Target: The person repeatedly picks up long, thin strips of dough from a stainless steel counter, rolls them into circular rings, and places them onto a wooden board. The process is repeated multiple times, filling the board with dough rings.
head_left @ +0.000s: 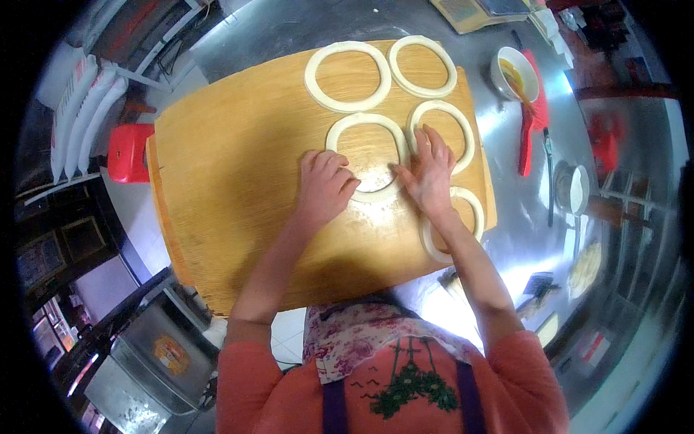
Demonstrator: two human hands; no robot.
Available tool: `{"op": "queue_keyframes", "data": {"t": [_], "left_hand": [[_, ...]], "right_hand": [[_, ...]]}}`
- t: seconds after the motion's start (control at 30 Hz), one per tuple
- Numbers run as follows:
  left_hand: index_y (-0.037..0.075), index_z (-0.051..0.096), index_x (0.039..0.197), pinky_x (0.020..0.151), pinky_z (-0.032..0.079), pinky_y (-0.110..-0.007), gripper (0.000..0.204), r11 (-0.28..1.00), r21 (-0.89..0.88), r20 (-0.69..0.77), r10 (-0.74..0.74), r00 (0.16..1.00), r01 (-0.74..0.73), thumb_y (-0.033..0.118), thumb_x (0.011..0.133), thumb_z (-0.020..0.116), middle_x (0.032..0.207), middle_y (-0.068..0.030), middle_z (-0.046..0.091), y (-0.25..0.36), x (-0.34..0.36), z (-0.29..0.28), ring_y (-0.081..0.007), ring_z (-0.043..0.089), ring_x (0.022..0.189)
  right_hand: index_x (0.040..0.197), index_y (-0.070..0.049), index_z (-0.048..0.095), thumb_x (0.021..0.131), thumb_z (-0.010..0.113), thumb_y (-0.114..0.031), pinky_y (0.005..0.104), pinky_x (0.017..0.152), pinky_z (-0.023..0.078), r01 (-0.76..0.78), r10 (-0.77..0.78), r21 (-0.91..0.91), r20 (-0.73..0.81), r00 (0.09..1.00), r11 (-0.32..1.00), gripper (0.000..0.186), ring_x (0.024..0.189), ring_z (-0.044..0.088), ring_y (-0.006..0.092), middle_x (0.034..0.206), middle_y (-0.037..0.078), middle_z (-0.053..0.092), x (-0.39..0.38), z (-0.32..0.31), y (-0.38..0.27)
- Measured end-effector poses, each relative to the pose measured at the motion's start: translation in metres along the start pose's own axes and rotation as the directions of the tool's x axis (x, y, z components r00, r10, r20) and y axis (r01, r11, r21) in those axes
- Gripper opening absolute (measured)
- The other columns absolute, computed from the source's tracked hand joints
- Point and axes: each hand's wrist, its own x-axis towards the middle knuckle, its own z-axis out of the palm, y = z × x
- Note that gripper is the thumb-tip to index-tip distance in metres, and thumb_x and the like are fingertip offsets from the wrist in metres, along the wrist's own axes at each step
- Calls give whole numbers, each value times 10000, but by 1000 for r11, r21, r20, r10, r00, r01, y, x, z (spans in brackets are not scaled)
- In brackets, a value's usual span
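Several pale dough rings lie on a large wooden board (217,166). My left hand (326,184) rests at the left side of the middle ring (394,137), its fingers bent and slightly apart, touching the dough. My right hand (429,177) is open between that ring and the right-middle ring (467,137), thumb toward the middle ring and fingertips near the other. Two more rings (312,79) (446,69) are at the back. My right forearm passes over the front-right ring (477,217), hiding part of it.
A steel table (528,195) bears a white bowl (506,69) with yellow liquid and a brush, a red-handled tool (525,152), a thin rod (549,181) and a small white container (576,189). A red stool (126,152) and stacked white sacks (76,116) are at left.
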Motion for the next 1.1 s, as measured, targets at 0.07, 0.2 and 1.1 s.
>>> {"op": "queue_keyframes", "data": {"t": [0.07,0.2,1.1], "left_hand": [[81,703,1050,1082,358,-538,247,999,33,4,29,1000,-29,224,871,793,1222,-126,634,5,-5,-4,-307,575,1201],[70,680,1123,1136,323,-557,304,998,19,27,60,998,-60,256,901,774,1290,-126,626,32,-1,-2,-322,551,1274],[-13,566,1407,1211,368,-481,494,926,-340,184,237,954,-165,89,931,654,1487,-232,552,291,-77,111,-408,488,1424]], "right_hand": [[1496,-71,512,809,837,-214,539,1220,262,-33,33,68,7,999,997,774,1475,374,368,1571,198,433,-20,-15,6],[1455,-72,581,871,765,-133,468,1182,385,-134,139,112,-42,989,985,616,1389,506,377,1511,192,521,-100,-53,33],[1441,-6,567,931,659,-54,492,1179,383,-636,553,-51,-443,706,770,521,1383,502,368,1474,195,552,-601,-129,121]]}}
